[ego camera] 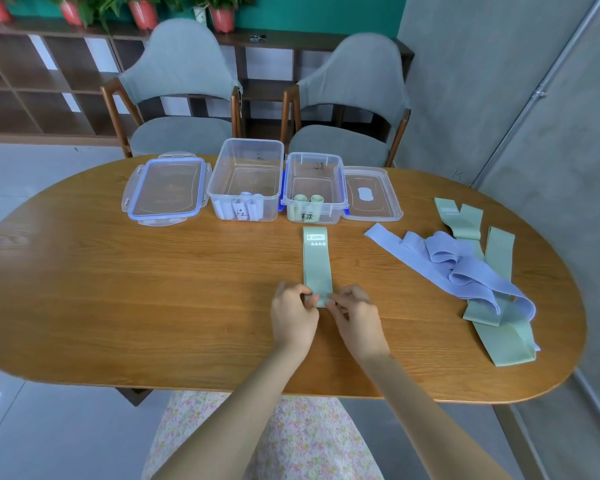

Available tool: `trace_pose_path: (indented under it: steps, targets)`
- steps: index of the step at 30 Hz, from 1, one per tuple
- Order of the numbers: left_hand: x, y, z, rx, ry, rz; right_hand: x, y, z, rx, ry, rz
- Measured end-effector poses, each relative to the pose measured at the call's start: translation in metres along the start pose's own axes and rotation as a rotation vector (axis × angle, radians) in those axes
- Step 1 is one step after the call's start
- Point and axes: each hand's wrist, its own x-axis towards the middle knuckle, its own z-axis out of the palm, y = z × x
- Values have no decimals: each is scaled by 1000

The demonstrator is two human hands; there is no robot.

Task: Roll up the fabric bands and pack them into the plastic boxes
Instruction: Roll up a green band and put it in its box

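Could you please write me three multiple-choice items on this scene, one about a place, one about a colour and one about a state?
1. Where does the loose pile of bands lie?
A. On the table's right side
B. Inside the left box
C. On a chair

2. What colour are the rolls in the right box?
A. Purple
B. Green
C. Red

3. What is the state of the green band in front of the person?
A. Fully rolled
B. Mostly flat, near end just being rolled
C. Already packed

Key: 1 A, the pile rests on the table right of the boxes. 2 B, two green rolls show through its wall. 3 B, the left hand and right hand pinch its near end while the rest lies flat.
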Motion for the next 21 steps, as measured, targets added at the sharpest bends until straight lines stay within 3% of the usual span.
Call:
trace_pose_path:
  steps: [7,12,21]
  targets:
    - [0,8,6,56,55,7,21,-10,1,126,79,233]
    - [-7,9,4,29,89,-25,11,-14,3,67,83,202]
    - [-37,1,-13,-12,58,-119,-29,-35,3,199,107,339]
